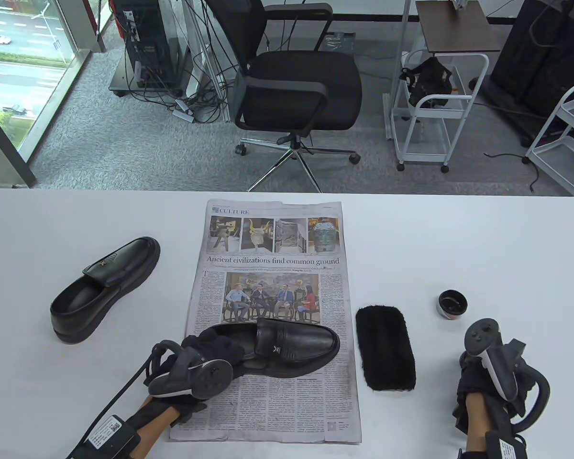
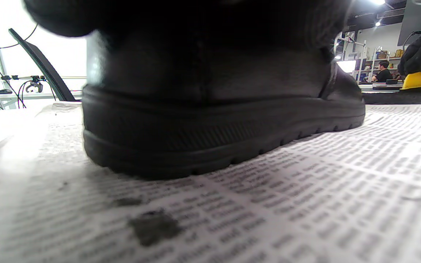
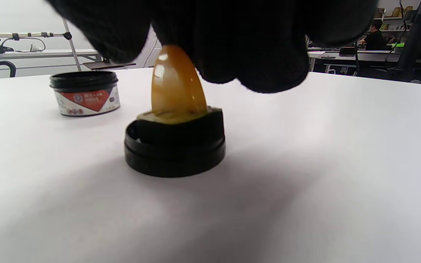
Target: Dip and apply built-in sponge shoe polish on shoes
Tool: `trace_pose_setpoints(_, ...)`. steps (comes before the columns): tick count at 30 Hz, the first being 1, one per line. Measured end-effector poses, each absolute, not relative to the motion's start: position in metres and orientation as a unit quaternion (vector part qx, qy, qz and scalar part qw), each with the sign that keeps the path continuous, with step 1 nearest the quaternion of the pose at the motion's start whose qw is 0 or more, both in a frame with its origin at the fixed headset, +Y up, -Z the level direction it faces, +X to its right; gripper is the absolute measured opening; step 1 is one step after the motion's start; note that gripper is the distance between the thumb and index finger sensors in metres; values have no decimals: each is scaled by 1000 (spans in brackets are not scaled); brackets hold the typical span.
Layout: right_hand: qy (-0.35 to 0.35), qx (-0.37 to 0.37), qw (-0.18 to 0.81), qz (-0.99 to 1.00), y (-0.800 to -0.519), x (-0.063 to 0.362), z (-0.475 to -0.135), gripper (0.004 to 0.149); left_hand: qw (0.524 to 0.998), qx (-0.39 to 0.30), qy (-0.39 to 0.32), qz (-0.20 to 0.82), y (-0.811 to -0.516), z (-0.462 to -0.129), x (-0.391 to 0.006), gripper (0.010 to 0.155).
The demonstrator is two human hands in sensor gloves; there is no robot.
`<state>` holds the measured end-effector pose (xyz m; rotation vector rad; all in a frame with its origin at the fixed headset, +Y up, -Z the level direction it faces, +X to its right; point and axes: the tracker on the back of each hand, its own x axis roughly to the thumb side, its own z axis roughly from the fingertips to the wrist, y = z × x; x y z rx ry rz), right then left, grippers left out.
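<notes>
Black leather fills my near view: my left hand (image 1: 210, 354) has its grip around the heel of the shoe (image 1: 287, 346) lying on the newspaper (image 1: 272, 287). My right hand (image 1: 483, 382) pinches the amber handle of the sponge applicator (image 3: 175, 87), its base seated in the black lid (image 3: 175, 149) on the table (image 1: 483, 248). Between the hands lies a black brush (image 1: 385, 354). Farther off stands the open polish jar (image 1: 452, 305), and far left a second shoe (image 1: 105, 287)

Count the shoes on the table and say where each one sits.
2. One shoe sits on the newspaper, held by the left hand; the other shoe sits left of it.
</notes>
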<state>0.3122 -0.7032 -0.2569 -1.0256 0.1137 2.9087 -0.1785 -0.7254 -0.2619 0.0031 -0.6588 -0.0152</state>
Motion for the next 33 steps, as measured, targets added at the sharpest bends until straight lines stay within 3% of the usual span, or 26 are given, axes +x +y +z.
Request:
trace_pose_setpoints(9,-17,-276,64,959,-662,282,-258,61,946,2,-323,-7,-725,-262,-178,46)
trace_pose_setpoints(18,-88,-156,101,979,-635,211,-258,65,946,2,-323,-7,-725,-262,-178,46)
trace_pose_setpoints(27,-92,-71,77,990,-661,153,-248,78,937,3,-348,3,-722,-264,-183,55)
trace_pose_setpoints(31,-66,-65,112,989,-676,154,-253,77,940,-5,-341,5,-716,-266,-181,48)
trace_pose_setpoints(33,-55,-71,127,988,-681,156,-254,76,939,24,-343,-10,-716,-265,-179,44)
